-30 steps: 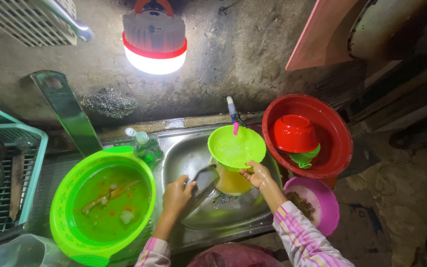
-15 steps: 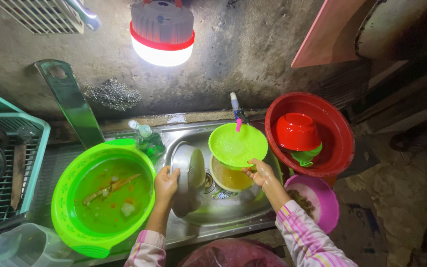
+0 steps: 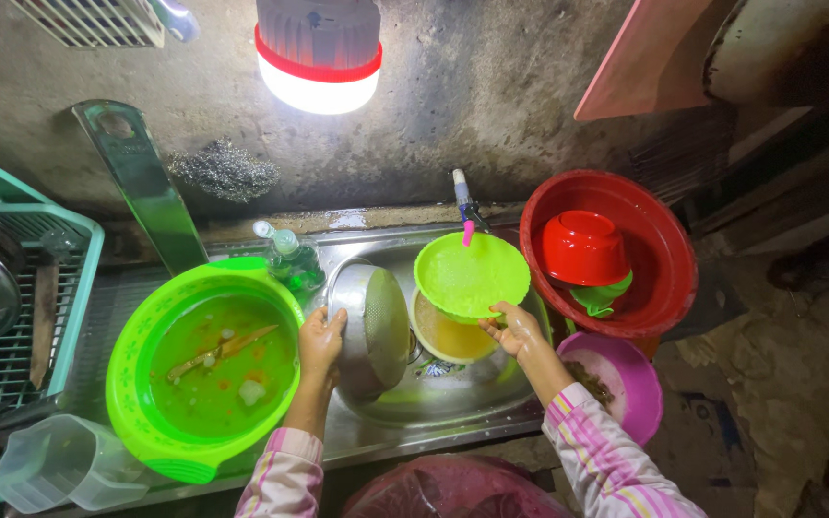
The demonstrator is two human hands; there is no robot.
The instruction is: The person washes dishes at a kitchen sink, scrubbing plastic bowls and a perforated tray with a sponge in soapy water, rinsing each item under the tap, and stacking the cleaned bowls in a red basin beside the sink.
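left hand (image 3: 319, 342): fingers clamped on the rim of a steel bowl (image 3: 376, 328), held tilted on edge over the sink (image 3: 453, 391)
right hand (image 3: 518, 331): fingers closed on the near rim of a lime-green strainer (image 3: 470, 275), held up under the tap (image 3: 463, 200)
under strainer: yellowish bowl (image 3: 443, 338) of murky water sitting in the sink
left of sink: big green basin (image 3: 205, 367) with greenish water, scraps and what looks like a wooden utensil – dish-soap bottle (image 3: 290, 259) just behind it
right of sink: red basin (image 3: 616, 251) holding an upturned red bowl (image 3: 582, 247) – pink tub (image 3: 616, 386) in front of it
far left: teal drying rack (image 3: 26, 307), clear plastic jug (image 3: 55, 465) near it
progress: judged mid-wash – two pieces in hand, dirty water still in the basins, several pieces in the red basin; whether those are clean I cannot tell
light: lamp (image 3: 319, 53) on the wall above
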